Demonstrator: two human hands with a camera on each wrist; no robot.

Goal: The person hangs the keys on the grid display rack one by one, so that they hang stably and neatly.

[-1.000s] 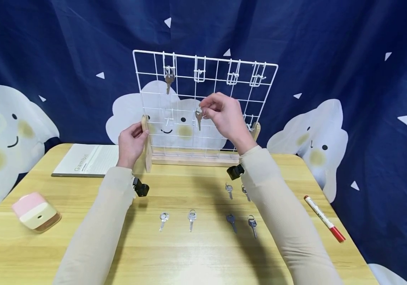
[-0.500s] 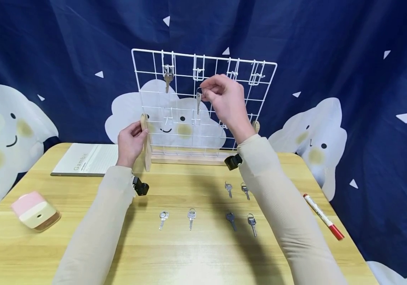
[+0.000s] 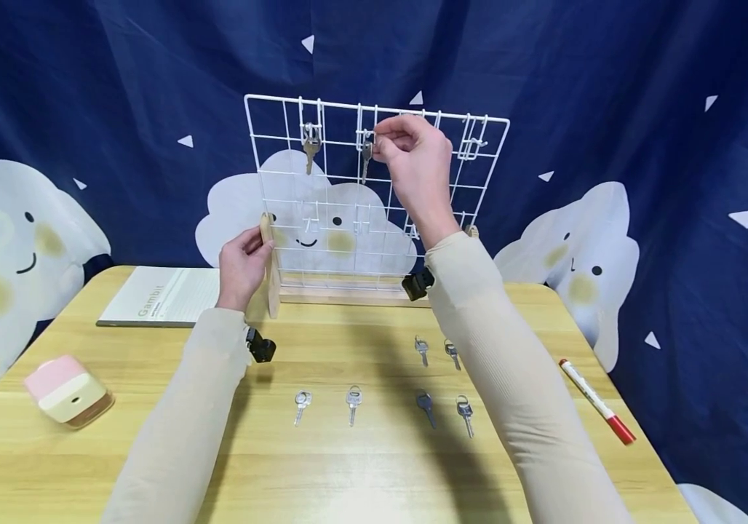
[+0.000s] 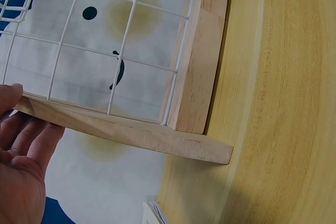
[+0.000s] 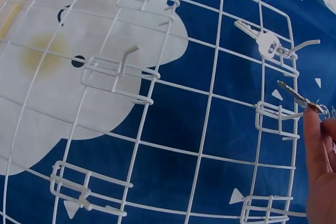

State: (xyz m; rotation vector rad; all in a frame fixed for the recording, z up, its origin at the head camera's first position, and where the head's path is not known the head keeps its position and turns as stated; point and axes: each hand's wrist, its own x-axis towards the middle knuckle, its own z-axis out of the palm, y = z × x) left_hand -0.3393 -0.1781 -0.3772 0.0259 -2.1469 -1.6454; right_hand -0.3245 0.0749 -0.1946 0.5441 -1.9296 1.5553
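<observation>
My right hand (image 3: 420,167) pinches a key (image 3: 366,154) with a small ring, up at the second hook of the top row on a white wire grid rack (image 3: 341,105). In the right wrist view the key (image 5: 294,95) sits beside that hook (image 5: 273,118); whether its ring is over the hook I cannot tell. Another key (image 3: 311,145) hangs from the top-left hook. My left hand (image 3: 241,269) grips the rack's left wooden upright (image 3: 273,284), thumb on one side and fingers on the other, as the left wrist view also shows.
Several keys lie on the wooden table, among them a silver key (image 3: 353,405) and a dark key (image 3: 425,407). A notebook (image 3: 171,291) lies left of the rack, a pink-and-cream box (image 3: 69,391) nearer, and a red-capped marker (image 3: 597,400) at right.
My right hand has risen with the key, from the middle of the grid to the second top hook. My left hand has stayed on the upright.
</observation>
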